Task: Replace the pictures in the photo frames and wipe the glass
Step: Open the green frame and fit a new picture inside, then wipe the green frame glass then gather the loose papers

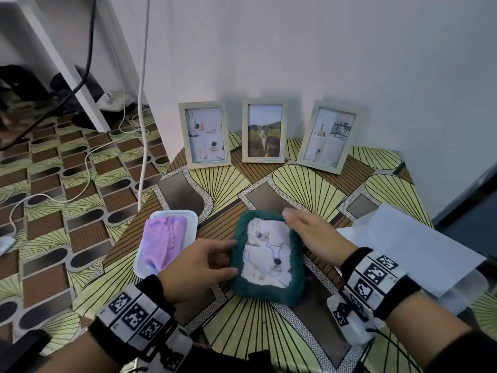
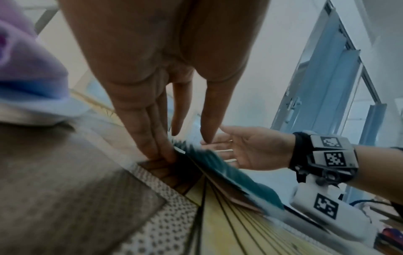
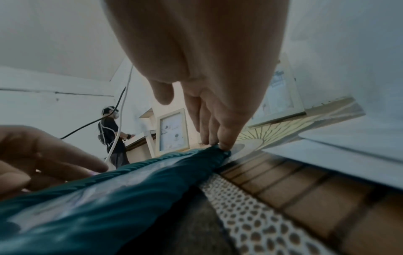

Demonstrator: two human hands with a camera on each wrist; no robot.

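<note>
A photo frame with a teal fabric edge (image 1: 269, 254) lies flat on the patterned table (image 1: 309, 184), showing a pale picture. My left hand (image 1: 212, 258) touches its left edge with straight fingers (image 2: 152, 141), whose tips meet the table beside the teal frame (image 2: 229, 172). My right hand (image 1: 309, 232) lies along the right edge, its straight fingertips (image 3: 224, 143) at the far corner of the teal frame (image 3: 109, 198). Three pale wooden frames stand against the wall: left (image 1: 205, 134), middle with a cat photo (image 1: 264, 131), right (image 1: 326, 137). A purple cloth (image 1: 164, 240) lies in a white tray (image 1: 188, 215).
White paper sheets (image 1: 411, 243) lie on the table's right side over a clear plastic box. Cables (image 1: 88, 157) run over the floor to the left of the table. Another person (image 3: 111, 132) stands far off in the right wrist view.
</note>
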